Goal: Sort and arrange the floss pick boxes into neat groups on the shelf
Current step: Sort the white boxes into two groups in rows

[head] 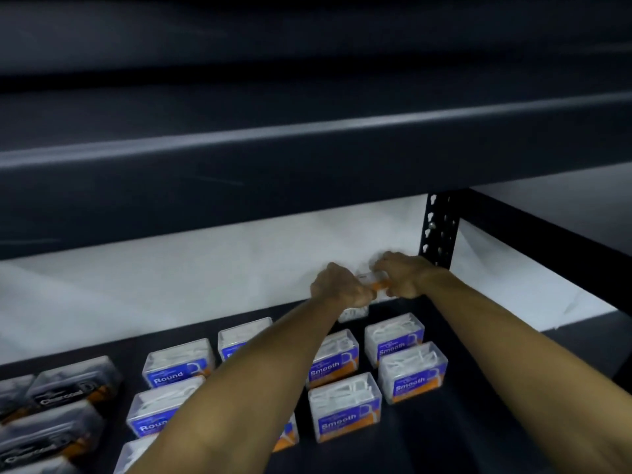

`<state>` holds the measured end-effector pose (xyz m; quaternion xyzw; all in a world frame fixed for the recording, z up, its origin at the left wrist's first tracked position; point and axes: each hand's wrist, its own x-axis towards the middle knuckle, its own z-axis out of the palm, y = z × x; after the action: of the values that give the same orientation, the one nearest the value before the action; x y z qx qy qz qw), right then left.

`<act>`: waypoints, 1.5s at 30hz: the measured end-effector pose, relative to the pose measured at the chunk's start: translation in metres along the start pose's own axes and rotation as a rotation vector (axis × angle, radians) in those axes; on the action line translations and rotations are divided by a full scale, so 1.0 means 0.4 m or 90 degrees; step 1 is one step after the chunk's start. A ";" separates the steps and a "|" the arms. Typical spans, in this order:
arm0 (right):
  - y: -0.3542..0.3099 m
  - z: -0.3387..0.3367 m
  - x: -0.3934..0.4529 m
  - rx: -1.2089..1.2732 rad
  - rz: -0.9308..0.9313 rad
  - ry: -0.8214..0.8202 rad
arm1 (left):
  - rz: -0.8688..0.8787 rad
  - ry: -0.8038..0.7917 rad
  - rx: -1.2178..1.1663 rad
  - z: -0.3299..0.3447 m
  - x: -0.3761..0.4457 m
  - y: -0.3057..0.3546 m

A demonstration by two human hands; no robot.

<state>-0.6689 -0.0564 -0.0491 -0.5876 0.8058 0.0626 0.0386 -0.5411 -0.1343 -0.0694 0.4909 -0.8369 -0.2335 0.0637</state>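
Note:
Both my hands reach to the back of the dark shelf (444,436). My left hand (338,285) and my right hand (402,277) together grip one clear floss pick box (374,281) with an orange base, held above the shelf near the white back wall. Under my hands another box (354,313) is partly hidden. Several "Smooth" boxes (345,407) stand in rows at the right. "Round" boxes (178,362) stand in the middle, partly covered by my left forearm. Dark "Charcoal" boxes (73,379) lie at the left.
A dark shelf board (239,172) hangs low overhead. A black perforated upright (439,229) stands just right of my hands, with a slanted brace running to the right. The white wall (171,285) closes the back.

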 end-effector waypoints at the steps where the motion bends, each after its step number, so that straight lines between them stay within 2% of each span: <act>1: 0.003 -0.001 0.005 -0.009 -0.009 -0.005 | -0.013 0.003 -0.008 0.006 0.003 -0.004; 5: 0.015 0.003 0.016 -0.016 -0.030 -0.024 | -0.065 -0.038 -0.079 0.016 0.005 -0.010; 11: 0.013 0.023 0.028 -0.028 -0.042 -0.016 | -0.080 -0.106 -0.170 -0.025 -0.005 -0.026; 13: 0.012 0.026 0.031 -0.035 -0.042 -0.003 | -0.074 -0.136 -0.250 -0.040 -0.014 -0.052; 20: -0.013 0.027 0.045 -0.076 -0.053 0.029 | -0.070 -0.186 -0.678 -0.123 -0.068 -0.129; 25: -0.023 0.024 0.048 -0.073 -0.043 0.029 | -0.049 -0.227 -0.817 -0.160 -0.078 -0.177; 28: -0.013 0.027 0.037 -0.008 -0.038 0.008 | -0.024 -0.280 -0.825 -0.166 -0.076 -0.193; 33: -0.001 0.033 0.022 0.113 -0.015 0.006 | 0.028 -0.323 -0.735 -0.167 -0.090 -0.200; 39: -0.022 -0.019 -0.016 0.283 0.022 0.078 | 0.041 -0.285 -0.675 -0.168 -0.094 -0.198; 45: -0.050 -0.061 -0.038 0.596 0.066 0.111 | 0.043 -0.197 -0.597 -0.187 -0.102 -0.222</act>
<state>-0.6449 -0.0516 -0.0241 -0.4694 0.7757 -0.3547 0.2283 -0.4249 -0.1603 -0.0387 0.3418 -0.6570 -0.6525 0.1604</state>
